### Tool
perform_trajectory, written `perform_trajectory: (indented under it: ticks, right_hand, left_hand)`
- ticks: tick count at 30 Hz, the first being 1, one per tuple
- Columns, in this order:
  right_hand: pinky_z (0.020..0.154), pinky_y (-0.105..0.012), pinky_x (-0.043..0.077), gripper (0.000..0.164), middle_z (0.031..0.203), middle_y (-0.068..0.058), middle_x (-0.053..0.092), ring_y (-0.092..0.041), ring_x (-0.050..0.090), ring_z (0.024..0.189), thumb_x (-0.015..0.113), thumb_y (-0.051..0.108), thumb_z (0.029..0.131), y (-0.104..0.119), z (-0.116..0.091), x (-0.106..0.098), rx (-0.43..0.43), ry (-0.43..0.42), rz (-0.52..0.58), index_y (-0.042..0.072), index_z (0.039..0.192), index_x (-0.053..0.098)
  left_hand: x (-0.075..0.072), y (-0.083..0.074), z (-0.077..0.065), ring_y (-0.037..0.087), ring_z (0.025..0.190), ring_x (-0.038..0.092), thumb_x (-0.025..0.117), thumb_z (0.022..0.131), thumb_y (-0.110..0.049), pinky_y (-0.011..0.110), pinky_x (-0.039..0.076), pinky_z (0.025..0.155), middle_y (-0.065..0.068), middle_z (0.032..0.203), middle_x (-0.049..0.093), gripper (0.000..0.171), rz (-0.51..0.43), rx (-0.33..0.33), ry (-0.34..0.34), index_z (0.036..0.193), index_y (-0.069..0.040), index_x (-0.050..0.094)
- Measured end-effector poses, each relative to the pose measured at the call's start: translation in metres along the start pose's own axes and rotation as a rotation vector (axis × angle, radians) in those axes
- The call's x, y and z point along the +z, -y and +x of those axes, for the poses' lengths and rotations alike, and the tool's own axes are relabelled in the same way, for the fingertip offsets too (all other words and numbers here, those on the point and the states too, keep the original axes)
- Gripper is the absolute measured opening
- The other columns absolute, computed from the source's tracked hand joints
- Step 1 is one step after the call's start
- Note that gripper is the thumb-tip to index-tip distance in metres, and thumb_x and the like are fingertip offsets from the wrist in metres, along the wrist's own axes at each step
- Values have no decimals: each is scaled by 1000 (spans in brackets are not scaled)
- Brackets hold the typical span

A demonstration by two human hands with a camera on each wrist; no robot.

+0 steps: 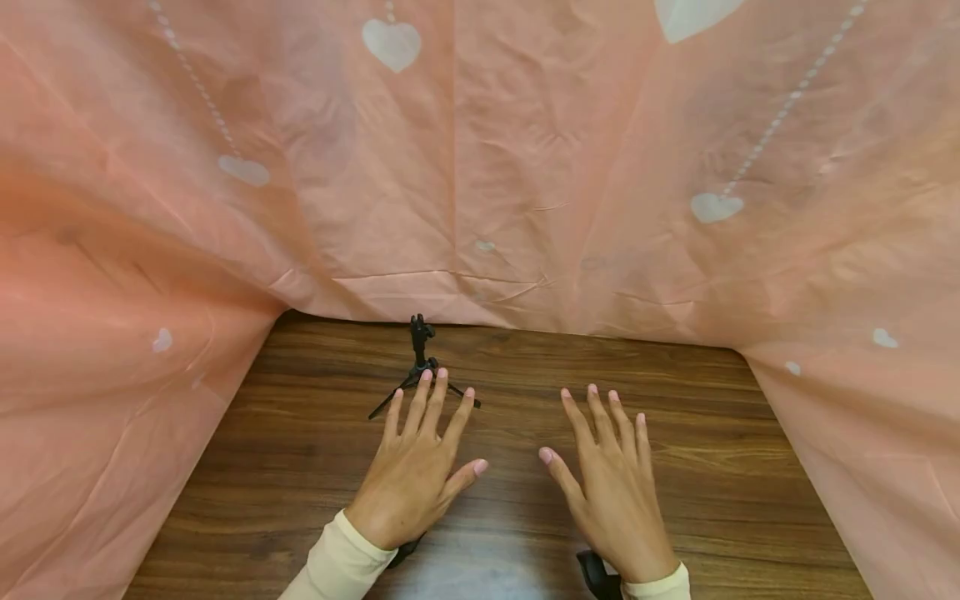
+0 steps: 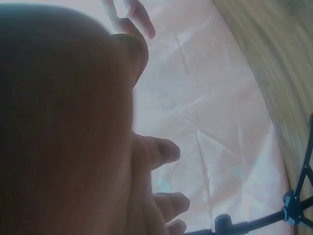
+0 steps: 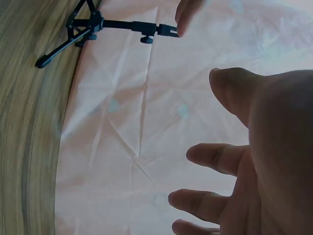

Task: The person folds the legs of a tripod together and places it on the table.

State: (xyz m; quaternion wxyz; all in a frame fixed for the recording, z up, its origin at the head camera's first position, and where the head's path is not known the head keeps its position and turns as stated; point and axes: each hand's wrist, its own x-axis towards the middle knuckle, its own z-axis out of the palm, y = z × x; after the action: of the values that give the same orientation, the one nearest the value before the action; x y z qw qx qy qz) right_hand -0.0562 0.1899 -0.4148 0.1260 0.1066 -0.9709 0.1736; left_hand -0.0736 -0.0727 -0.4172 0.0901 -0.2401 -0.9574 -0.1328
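Observation:
Both hands are held out over the wooden table, palms down with fingers spread and nothing in them. The left hand [image 1: 411,479] is nearest a small black tripod [image 1: 418,346], its fingertips overlapping the tripod's legs in the head view. Off to the right, the right hand [image 1: 618,492] points forward with its thumb turned inward. In the right wrist view the tripod [image 3: 120,24] appears sideways at the top, with a fingertip of the left hand close by its upper end. The left wrist view shows part of the tripod [image 2: 293,208] at the lower right.
The dark wood-grain tabletop [image 1: 720,442] spreads under both hands. A pink curtain [image 1: 525,167] printed with white hearts hangs along the back and both sides. Black wrist straps [image 1: 597,575] and cream sleeves [image 1: 341,558] show at the wrists.

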Motion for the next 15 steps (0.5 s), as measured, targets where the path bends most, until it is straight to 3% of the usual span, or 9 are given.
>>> perform_trajectory:
  ticks: [8, 15]
  right_hand:
    - [125, -74, 17, 73, 166, -27, 42, -50, 31, 157, 71, 46, 101, 6, 17, 11, -56, -55, 44, 16, 162, 45]
    - [123, -72, 25, 70, 160, -24, 50, -47, 41, 152, 76, 43, 98, 16, 36, 22, -108, -89, 112, 13, 157, 52]
  left_hand:
    - [-2, 14, -2, 45, 161, 26, 46, 108, -62, 71, 23, 126, 26, 173, 26, 75, 15, -14, -32, 162, -10, 44]
    - [0, 30, -2, 46, 155, 38, 52, 107, -59, 70, 29, 122, 26, 163, 44, 71, 18, -43, -45, 157, -8, 51]
